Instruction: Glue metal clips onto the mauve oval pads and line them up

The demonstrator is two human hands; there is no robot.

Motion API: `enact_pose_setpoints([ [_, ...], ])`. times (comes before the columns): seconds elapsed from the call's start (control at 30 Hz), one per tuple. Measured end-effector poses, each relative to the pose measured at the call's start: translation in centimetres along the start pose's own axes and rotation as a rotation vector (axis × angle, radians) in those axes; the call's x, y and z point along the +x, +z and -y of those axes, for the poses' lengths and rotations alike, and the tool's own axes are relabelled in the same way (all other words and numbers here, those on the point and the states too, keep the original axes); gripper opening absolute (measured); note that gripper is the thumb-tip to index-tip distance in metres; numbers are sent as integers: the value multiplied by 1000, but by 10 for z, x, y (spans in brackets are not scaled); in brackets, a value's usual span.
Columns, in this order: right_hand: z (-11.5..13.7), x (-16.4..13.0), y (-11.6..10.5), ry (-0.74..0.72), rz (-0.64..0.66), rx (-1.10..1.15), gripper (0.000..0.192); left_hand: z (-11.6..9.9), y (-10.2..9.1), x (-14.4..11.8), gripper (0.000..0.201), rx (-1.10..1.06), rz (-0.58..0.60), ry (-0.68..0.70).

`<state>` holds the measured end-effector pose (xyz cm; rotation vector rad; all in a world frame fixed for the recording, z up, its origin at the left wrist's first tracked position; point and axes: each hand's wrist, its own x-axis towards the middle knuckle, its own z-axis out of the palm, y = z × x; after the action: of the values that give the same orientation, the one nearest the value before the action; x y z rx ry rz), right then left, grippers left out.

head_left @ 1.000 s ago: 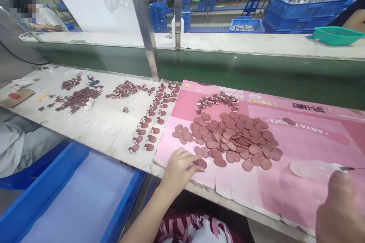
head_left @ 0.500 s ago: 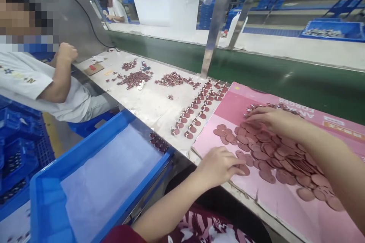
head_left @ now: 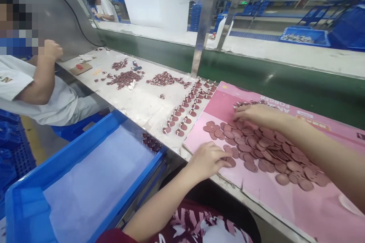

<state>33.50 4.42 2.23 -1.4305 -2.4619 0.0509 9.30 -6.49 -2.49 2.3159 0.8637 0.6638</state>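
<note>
Your left hand (head_left: 207,159) rests flat at the near edge of a pile of brown discs (head_left: 265,152), fingertips pressing one disc against the pink card (head_left: 225,100) rather than pinching it. Your right hand (head_left: 253,114) reaches across to the far side of the pile, fingers curled over small clips (head_left: 242,103) there; whether it has hold of one cannot be told. To do this well, slide one disc clear of the overlapping heap before lifting, so its neighbours stay put. To your left, finished pieces (head_left: 185,115) lie in rows on the white table (head_left: 142,102). A blue tray (head_left: 119,121), lined with pale sheet, holds only a small cluster of pieces (head_left: 151,142) in its far corner. A seated person (head_left: 42,91) works farther left.
</note>
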Motion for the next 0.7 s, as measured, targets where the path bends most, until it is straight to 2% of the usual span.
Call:
enact_pose_setpoints([
  [0.1, -7, -2, -5, -69, 206, 39, 23, 0, 0, 0, 22, -17, -37, 2],
  [0.17, -14, -6, -9, -47, 250, 39, 27, 1, 1, 0, 22, -38, -63, 14],
  [0.27, -23, -10, -14, 20, 252, 27, 34, 4, 3, 0, 19, -65, -99, 28],
  [0.43, -36, -11, -16, 117, 217, 15, 25, 7, 4, 1, 17, -81, -122, 51],
  [0.7, -41, -17, -13, 18, 254, 116, 24, 6, 2, 1, 17, -95, -131, 55],
])
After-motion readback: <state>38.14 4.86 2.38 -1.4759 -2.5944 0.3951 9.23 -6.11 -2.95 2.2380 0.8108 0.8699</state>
